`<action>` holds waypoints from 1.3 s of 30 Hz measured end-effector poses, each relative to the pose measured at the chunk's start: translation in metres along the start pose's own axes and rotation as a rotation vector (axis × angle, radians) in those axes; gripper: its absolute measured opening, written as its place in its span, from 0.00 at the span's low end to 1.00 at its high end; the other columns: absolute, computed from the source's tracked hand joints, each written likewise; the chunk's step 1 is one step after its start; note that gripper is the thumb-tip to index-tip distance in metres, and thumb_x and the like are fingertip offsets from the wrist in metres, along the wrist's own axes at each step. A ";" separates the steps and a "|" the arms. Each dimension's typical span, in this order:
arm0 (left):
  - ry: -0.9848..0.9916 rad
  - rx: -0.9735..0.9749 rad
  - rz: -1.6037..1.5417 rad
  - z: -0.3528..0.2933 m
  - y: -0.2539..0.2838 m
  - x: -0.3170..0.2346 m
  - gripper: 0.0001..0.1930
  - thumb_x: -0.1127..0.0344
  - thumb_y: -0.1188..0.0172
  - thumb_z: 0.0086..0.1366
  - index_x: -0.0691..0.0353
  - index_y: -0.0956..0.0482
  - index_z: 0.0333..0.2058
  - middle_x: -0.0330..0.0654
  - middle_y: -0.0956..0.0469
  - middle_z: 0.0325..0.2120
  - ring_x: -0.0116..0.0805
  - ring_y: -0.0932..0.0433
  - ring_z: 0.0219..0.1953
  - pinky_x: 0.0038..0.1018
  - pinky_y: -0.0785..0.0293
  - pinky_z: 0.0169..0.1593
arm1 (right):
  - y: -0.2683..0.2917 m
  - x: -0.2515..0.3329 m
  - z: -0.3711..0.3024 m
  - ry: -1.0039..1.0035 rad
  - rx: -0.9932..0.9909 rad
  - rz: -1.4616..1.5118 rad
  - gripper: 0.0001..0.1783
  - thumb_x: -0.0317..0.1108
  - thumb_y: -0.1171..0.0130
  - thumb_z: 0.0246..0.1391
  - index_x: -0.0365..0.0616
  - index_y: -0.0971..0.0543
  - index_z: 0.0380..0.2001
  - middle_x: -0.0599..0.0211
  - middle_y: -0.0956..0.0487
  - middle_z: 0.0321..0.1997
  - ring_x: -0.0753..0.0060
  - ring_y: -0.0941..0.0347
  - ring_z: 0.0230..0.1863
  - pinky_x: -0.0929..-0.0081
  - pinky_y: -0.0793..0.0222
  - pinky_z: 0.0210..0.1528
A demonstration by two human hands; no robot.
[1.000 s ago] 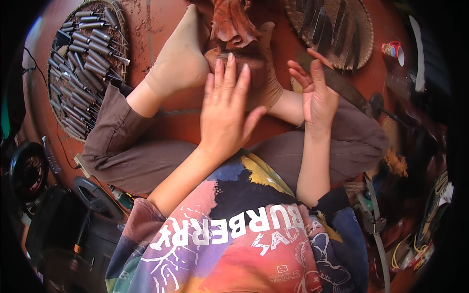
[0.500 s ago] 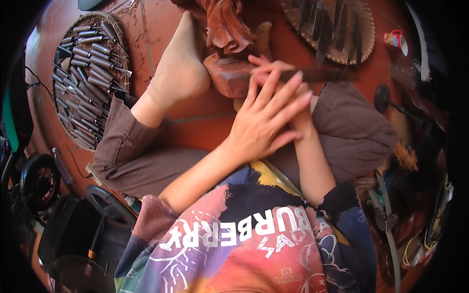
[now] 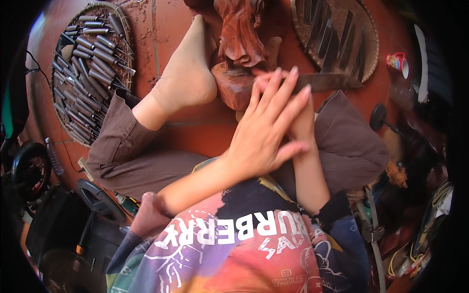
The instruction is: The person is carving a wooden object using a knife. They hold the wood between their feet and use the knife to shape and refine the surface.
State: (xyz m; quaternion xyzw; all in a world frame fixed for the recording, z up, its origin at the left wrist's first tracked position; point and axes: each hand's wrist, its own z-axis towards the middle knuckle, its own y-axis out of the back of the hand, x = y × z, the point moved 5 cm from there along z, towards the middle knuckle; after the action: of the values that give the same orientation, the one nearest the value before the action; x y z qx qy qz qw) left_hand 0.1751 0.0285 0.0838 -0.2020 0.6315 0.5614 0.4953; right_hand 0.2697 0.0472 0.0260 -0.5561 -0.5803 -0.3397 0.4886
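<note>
My left hand is open, fingers stretched out and slightly apart, lying across my right hand. Most of my right hand is covered by it; reddish fingertips show close to the carving. From that right hand a dark, flat file sticks out to the right, its end tapering to a point. Just left of the hands is the rounded block base of a reddish-brown wooden carving with draped folds. Whether the file touches the wood is hidden behind my fingers. My sock-covered foot presses beside the base.
At left, a round woven tray holds many dark-handled carving chisels. Another woven tray with several files lies at far right, near a red mug. Wood dust lies on the tiled floor. A black wheel stands at left.
The file, blurred before, now shows sharply, and my hands sit slightly lower in view. My left fingers have shifted across my right hand. The carving and trays appear slightly shifted with the view.
</note>
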 end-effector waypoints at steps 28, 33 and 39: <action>0.139 -0.029 -0.158 0.019 -0.009 0.008 0.41 0.49 0.38 0.51 0.61 0.41 0.61 0.63 0.52 0.62 0.62 0.54 0.65 0.47 0.55 0.65 | 0.006 0.009 0.014 -0.195 -0.228 0.073 0.11 0.33 0.44 0.55 0.36 0.23 0.36 0.69 0.23 0.34 0.80 0.27 0.36 0.82 0.29 0.36; 0.151 0.008 -0.191 0.013 0.013 -0.006 0.40 0.51 0.36 0.52 0.61 0.40 0.60 0.64 0.51 0.61 0.62 0.53 0.65 0.48 0.53 0.65 | -0.007 0.021 -0.007 -0.230 -0.215 -0.137 0.10 0.33 0.44 0.54 0.36 0.23 0.35 0.69 0.23 0.33 0.80 0.27 0.35 0.82 0.29 0.36; 0.134 -0.032 -0.202 0.031 -0.007 0.009 0.39 0.50 0.36 0.51 0.60 0.39 0.60 0.64 0.54 0.63 0.63 0.54 0.65 0.48 0.52 0.64 | 0.009 0.014 0.021 -0.226 -0.278 0.047 0.10 0.33 0.44 0.54 0.36 0.23 0.34 0.70 0.23 0.32 0.81 0.27 0.34 0.83 0.30 0.35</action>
State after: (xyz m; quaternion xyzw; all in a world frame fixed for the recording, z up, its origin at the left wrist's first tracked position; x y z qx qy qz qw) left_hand 0.1895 0.0577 0.0767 -0.3096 0.6304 0.5040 0.5027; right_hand 0.2754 0.0723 0.0315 -0.6662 -0.5659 -0.3405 0.3465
